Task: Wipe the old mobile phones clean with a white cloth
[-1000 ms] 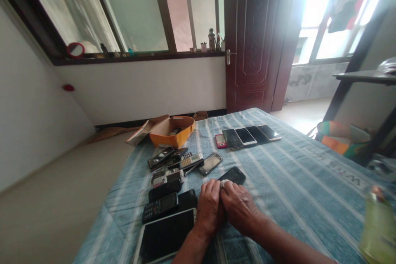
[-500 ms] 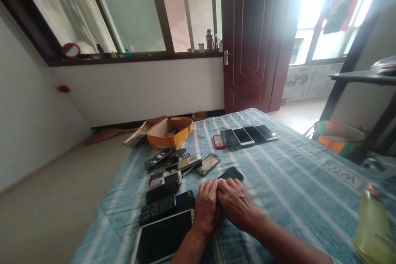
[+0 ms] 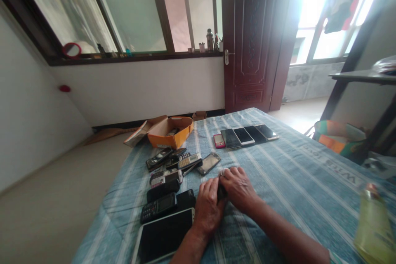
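My left hand (image 3: pixel 210 198) is curled closed above the bed, its fingers against the side of a black phone (image 3: pixel 221 193). My right hand (image 3: pixel 239 187) closes round the far and right side of the same phone, a ring on one finger. Most of the phone is covered by the hands; only a dark strip shows between them. Left of my left hand lie a white tablet (image 3: pixel 165 237) with a dark screen, a black keypad phone (image 3: pixel 158 207) and a black case-like thing (image 3: pixel 185 200). A silver-framed phone (image 3: pixel 209 163) lies just beyond my fingers.
Old phones (image 3: pixel 173 165) form a pile in front of an open orange box (image 3: pixel 173 136). Farther back, a pink phone (image 3: pixel 219 141) sits beside a row of several smartphones (image 3: pixel 244 136). A yellow-green bottle (image 3: pixel 375 227) stands at the right on the striped sheet (image 3: pixel 284 181).
The black phone that lay beyond my right hand has come in between both hands and is mostly hidden. My right hand has shifted slightly forward.
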